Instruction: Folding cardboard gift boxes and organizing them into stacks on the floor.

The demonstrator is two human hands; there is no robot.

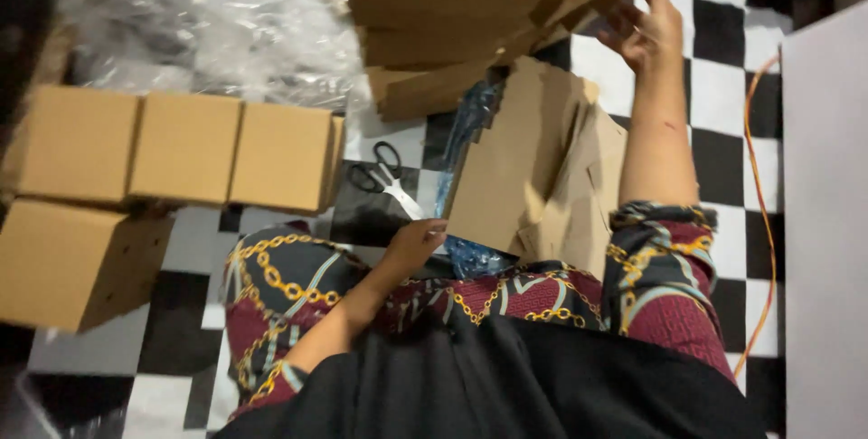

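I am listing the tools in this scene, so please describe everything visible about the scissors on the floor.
The scissors lie flat on the black-and-white checkered floor, apart from both hands. They have two black loop handles, pointing up and left in the picture, and pale metal blades that look shut, pointing down and right toward the left hand. The blade tip ends near blue plastic wrapping beside flat cardboard sheets. Nothing holds them.

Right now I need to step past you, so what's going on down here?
A person sits on the checkered floor amid cardboard. The right hand reaches up to a stack of folded boxes, fingers on a flap. The left hand rests at the lower edge of flat cardboard sheets leaning over the lap. Scissors lie on the floor beside them, untouched. Made-up boxes are stacked to the left, clear plastic wrap behind.
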